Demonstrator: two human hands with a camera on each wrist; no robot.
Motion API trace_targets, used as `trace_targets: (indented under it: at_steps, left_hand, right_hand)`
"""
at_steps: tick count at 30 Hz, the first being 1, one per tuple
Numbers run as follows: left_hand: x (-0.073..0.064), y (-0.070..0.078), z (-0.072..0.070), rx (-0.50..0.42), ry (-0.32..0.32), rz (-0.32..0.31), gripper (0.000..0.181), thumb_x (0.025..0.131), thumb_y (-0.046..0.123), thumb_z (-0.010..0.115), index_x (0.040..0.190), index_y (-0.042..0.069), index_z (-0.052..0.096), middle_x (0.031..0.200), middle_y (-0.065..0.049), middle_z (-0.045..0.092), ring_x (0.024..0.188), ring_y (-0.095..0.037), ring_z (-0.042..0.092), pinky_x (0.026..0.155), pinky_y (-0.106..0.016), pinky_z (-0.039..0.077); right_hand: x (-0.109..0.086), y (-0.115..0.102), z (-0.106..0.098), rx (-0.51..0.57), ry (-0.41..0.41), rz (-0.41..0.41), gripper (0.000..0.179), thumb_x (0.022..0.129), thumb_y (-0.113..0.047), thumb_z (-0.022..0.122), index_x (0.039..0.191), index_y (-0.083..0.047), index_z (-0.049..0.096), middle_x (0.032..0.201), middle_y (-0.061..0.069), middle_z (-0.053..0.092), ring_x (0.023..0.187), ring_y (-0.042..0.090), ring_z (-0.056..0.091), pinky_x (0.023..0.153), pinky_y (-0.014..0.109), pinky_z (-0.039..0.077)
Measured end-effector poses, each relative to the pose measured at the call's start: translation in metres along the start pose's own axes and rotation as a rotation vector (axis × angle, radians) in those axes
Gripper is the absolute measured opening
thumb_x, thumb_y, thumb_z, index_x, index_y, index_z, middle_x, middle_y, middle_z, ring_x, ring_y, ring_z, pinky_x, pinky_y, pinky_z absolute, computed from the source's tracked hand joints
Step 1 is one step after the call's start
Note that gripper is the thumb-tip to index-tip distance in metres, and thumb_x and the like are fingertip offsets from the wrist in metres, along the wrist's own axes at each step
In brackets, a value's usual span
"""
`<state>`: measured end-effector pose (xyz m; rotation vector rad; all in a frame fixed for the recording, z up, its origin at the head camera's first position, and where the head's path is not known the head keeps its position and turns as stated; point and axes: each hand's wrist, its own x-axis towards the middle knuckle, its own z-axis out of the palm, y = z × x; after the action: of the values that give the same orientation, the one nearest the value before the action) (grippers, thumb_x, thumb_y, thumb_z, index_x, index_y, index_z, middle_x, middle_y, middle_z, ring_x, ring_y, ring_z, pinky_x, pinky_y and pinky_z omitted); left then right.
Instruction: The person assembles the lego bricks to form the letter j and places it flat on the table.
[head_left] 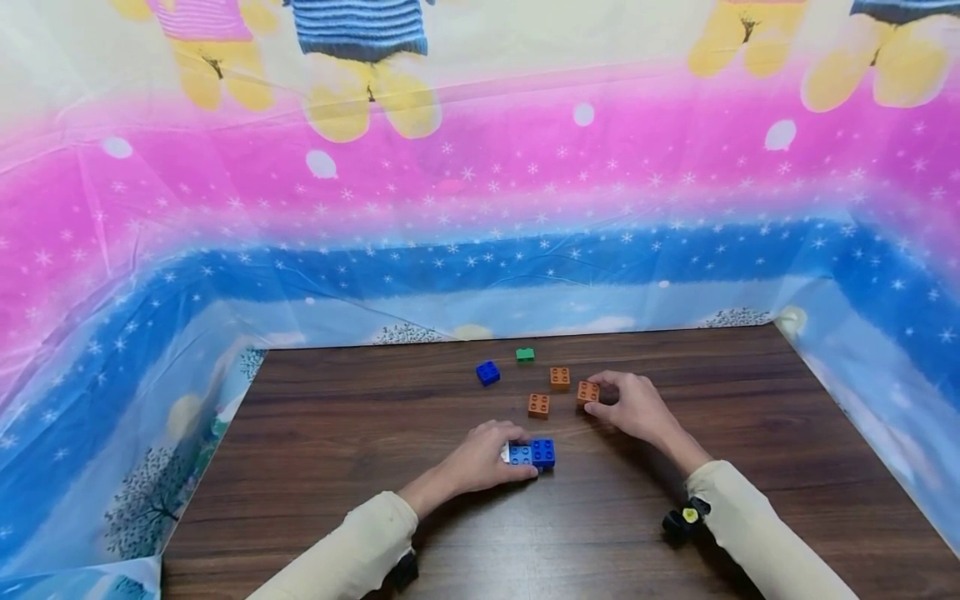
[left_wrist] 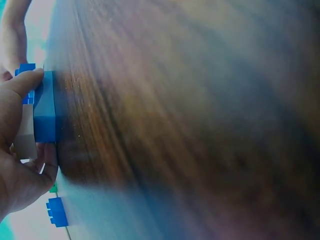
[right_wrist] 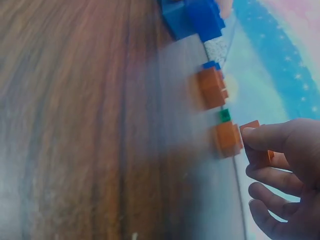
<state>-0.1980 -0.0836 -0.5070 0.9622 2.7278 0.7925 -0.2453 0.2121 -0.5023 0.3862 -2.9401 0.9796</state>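
My left hand (head_left: 486, 457) grips a small built group of toy bricks near the front middle of the table. A dark blue brick (head_left: 543, 452) sits at its right end, above a light blue brick (left_wrist: 45, 128), and a white piece (left_wrist: 25, 132) shows by the palm. Between thumb and fingers, my right hand (head_left: 636, 406) pinches an orange brick (head_left: 588, 395), its studs facing up. Two more orange bricks lie just left of it, one farther back (head_left: 559, 378) and one nearer (head_left: 538, 406). In the right wrist view, the held orange brick (right_wrist: 256, 152) appears raised above the table edge.
Farther back on the dark wooden table (head_left: 337, 400) lie a loose blue brick (head_left: 487, 372) and a small green brick (head_left: 525, 355). A printed cloth (head_left: 480, 250) hangs behind the table and along both sides.
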Motion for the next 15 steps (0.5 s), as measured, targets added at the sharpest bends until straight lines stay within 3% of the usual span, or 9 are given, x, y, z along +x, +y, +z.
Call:
trace_targets:
  at_steps: [4, 7, 9, 11, 15]
  left_hand:
    - [0.001, 0.0, 0.0, 0.0, -0.001, -0.002, 0.052, 0.09, 0.049, 0.076, 0.128, 0.014, 0.069, 0.121, 0.002, 0.07, 0.112, -0.017, 0.061, 0.102, -0.045, 0.046]
    - [0.001, 0.0, 0.0, 0.001, -0.002, -0.004, 0.052, 0.089, 0.049, 0.076, 0.128, 0.015, 0.069, 0.121, 0.002, 0.07, 0.112, -0.017, 0.061, 0.102, -0.045, 0.046]
    - [0.001, 0.0, 0.0, 0.002, -0.002, -0.004, 0.052, 0.089, 0.049, 0.076, 0.128, 0.014, 0.069, 0.121, 0.001, 0.07, 0.112, -0.017, 0.061, 0.102, -0.045, 0.045]
    - [0.001, 0.0, 0.0, 0.002, -0.002, -0.002, 0.052, 0.089, 0.049, 0.076, 0.128, 0.014, 0.069, 0.121, 0.001, 0.071, 0.113, -0.018, 0.061, 0.102, -0.045, 0.045]
    - [0.001, 0.001, 0.0, 0.002, -0.001, 0.002, 0.052, 0.09, 0.048, 0.076, 0.127, 0.014, 0.07, 0.121, 0.001, 0.071, 0.113, -0.018, 0.061, 0.102, -0.045, 0.046]
  right_hand:
    - [-0.003, -0.01, -0.004, 0.0, 0.01, -0.02, 0.045, 0.092, -0.03, 0.078, 0.132, -0.014, 0.068, 0.129, 0.014, 0.068, 0.116, 0.034, 0.065, 0.091, 0.055, 0.052]
    - [-0.006, -0.02, -0.008, 0.001, 0.013, -0.036, 0.047, 0.091, -0.03, 0.079, 0.133, -0.014, 0.067, 0.126, 0.013, 0.07, 0.088, 0.029, 0.069, 0.081, 0.05, 0.054]
    - [-0.008, -0.028, -0.01, -0.003, 0.014, -0.049, 0.048, 0.09, -0.03, 0.08, 0.133, -0.013, 0.067, 0.122, 0.012, 0.071, 0.069, 0.022, 0.06, 0.07, 0.043, 0.051]
    - [-0.01, -0.036, -0.011, -0.002, 0.012, -0.062, 0.049, 0.09, -0.03, 0.08, 0.134, -0.012, 0.067, 0.12, 0.01, 0.071, 0.061, 0.017, 0.05, 0.064, 0.037, 0.045]
    - [-0.015, -0.05, -0.013, -0.018, 0.018, -0.095, 0.05, 0.089, -0.031, 0.08, 0.134, -0.013, 0.066, 0.12, 0.008, 0.07, 0.073, 0.016, 0.054, 0.066, 0.034, 0.046]
